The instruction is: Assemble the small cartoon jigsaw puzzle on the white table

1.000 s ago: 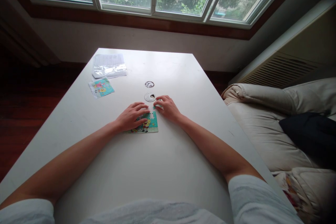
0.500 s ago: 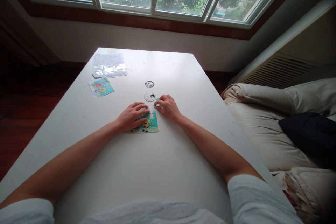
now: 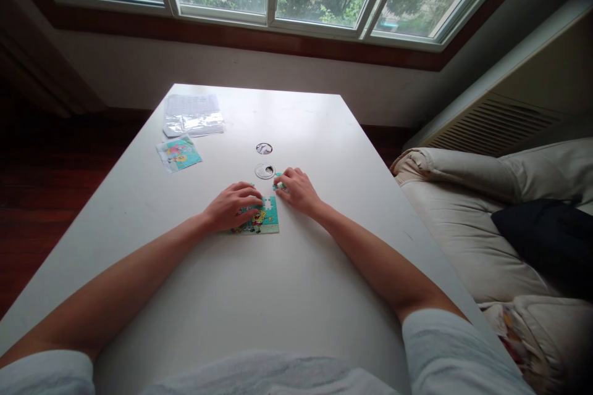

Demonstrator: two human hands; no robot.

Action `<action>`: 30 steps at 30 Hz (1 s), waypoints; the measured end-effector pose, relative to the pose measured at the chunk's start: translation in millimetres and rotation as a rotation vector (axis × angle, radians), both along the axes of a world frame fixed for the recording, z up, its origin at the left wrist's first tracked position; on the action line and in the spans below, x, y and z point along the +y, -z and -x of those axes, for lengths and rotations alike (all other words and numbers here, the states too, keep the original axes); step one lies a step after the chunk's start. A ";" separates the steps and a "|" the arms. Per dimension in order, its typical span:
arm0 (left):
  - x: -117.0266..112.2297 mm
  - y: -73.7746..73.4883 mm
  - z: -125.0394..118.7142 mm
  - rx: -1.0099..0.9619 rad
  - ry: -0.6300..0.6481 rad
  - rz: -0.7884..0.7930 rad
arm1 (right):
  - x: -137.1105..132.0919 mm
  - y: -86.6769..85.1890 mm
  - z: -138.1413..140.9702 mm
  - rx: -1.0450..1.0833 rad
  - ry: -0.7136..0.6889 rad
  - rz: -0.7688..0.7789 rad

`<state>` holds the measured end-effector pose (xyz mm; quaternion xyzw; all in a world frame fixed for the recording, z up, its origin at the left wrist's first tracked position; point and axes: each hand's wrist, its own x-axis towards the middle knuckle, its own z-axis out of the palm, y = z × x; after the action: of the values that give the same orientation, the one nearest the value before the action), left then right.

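A jigsaw puzzle (image 3: 267,224) with a yellow cartoon figure on a turquoise ground lies flat on the table. Part of its upper area is a pale gap. My left hand (image 3: 231,206) rests over the puzzle's left side with its fingers apart, hiding that part of the picture. Just beyond the upper right corner, my right hand (image 3: 300,191) has its fingertips closed around a turquoise puzzle piece (image 3: 279,184). How many pieces are under those fingers is hard to make out.
Two round discs (image 3: 264,171) are on the white table (image 3: 259,302) beyond my hands. At the far left lie a picture card (image 3: 180,153) and a clear plastic packet (image 3: 193,115). A cream sofa (image 3: 458,234) with a dark cloth stands right of the table.
My right hand has shifted very slightly to the right, away from the puzzle, with the piece at its fingertips. My left fingers have moved a little; the puzzle lies in the same place.
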<state>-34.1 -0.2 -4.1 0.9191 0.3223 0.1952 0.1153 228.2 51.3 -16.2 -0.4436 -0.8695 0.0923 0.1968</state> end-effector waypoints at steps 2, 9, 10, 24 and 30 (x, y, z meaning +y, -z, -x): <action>0.0 -0.2 -0.1 0.011 0.013 0.008 | 0.6 -0.8 -0.2 -0.003 0.003 0.010; -0.8 -1.5 -0.7 0.011 0.021 0.013 | -0.1 -6.2 -0.2 0.043 -0.014 0.048; -0.7 -1.6 -0.6 0.012 0.022 0.015 | -0.6 -6.3 0.3 0.066 -0.017 0.042; -0.4 2.2 -0.4 0.028 0.014 0.009 | -8.2 -4.0 9.2 0.342 -0.184 0.300; -0.3 2.8 -0.3 0.047 0.012 0.002 | -9.7 0.3 14.5 0.231 -0.138 0.162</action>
<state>-33.8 -0.4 -6.9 0.9253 0.3194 0.1726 0.1099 213.7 41.7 -16.4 -0.3837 -0.8591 0.2258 0.2525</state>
